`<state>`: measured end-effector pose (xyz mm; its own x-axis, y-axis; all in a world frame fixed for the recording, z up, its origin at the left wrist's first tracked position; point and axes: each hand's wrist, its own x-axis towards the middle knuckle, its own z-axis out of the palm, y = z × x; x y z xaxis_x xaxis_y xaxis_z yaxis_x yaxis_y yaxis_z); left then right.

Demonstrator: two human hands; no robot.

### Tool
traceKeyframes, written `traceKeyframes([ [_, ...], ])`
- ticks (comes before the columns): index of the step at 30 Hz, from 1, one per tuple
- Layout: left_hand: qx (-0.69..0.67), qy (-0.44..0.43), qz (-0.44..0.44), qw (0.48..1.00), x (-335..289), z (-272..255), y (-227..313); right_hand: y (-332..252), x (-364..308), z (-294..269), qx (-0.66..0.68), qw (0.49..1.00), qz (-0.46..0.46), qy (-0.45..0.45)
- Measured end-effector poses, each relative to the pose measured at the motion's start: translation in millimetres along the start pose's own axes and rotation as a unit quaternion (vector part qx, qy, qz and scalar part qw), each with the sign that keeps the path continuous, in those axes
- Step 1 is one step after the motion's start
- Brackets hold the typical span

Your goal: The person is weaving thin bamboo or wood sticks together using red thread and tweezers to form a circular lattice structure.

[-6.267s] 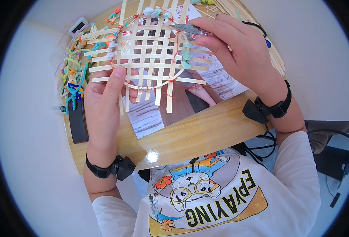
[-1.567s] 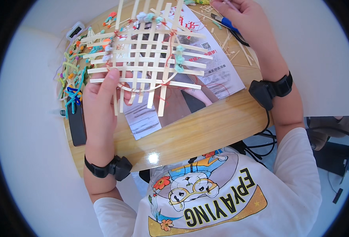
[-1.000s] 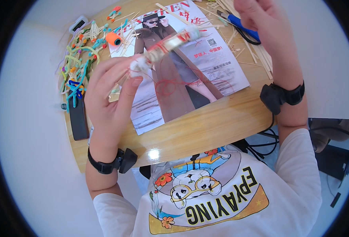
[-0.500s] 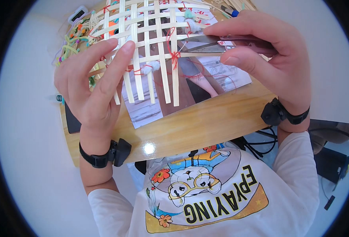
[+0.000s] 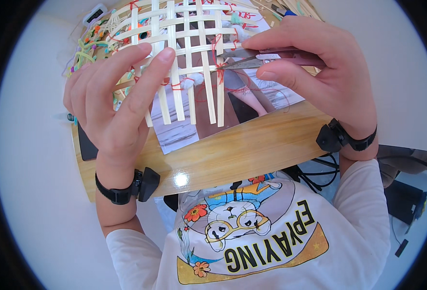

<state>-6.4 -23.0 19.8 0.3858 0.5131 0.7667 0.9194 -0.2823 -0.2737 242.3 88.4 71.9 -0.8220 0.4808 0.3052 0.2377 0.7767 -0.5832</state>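
A lattice of pale woven bamboo strips (image 5: 204, 43) is held up above the table, with red thread ties and white fluffy tufts along its edges. My left hand (image 5: 108, 99) grips its left side between thumb and fingers. In my right hand (image 5: 329, 72) is a pair of scissors (image 5: 298, 57) with dark reddish handles. The blade tips are at the red thread knot (image 5: 220, 68) on the lattice's lower right corner. Loose red thread trails to the right of that knot. Whether the blades touch the thread I cannot tell.
Under the lattice lies a printed photo sheet (image 5: 177, 137) on the wooden table (image 5: 233, 153). Colourful craft bits (image 5: 90, 50) are heaped at the far left, near a small white digital device (image 5: 95, 14). Loose bamboo strips (image 5: 310, 9) lie at the back right.
The lattice has shifted slightly right. The scissors have moved left, and their blades, spread apart before, now look nearly closed at the red knot.
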Motion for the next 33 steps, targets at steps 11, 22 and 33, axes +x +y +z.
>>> traceKeyframes([
  [11, -0.002, -0.017, -0.006, 1.0, -1.5, -1.5, 3.6, 4.8, 0.0, 6.9, 0.087, 0.995, -0.034, 0.018],
  [22, -0.027, -0.025, -0.018, 0.999, -2.6, -0.6, 2.8, 7.2, -0.7, 8.1, 0.091, 0.995, 0.035, -0.003],
  [33, -0.024, 0.027, -0.004, 0.999, -2.2, 10.3, -1.5, 11.9, 0.5, 9.5, 0.095, 0.995, 0.028, 0.003],
])
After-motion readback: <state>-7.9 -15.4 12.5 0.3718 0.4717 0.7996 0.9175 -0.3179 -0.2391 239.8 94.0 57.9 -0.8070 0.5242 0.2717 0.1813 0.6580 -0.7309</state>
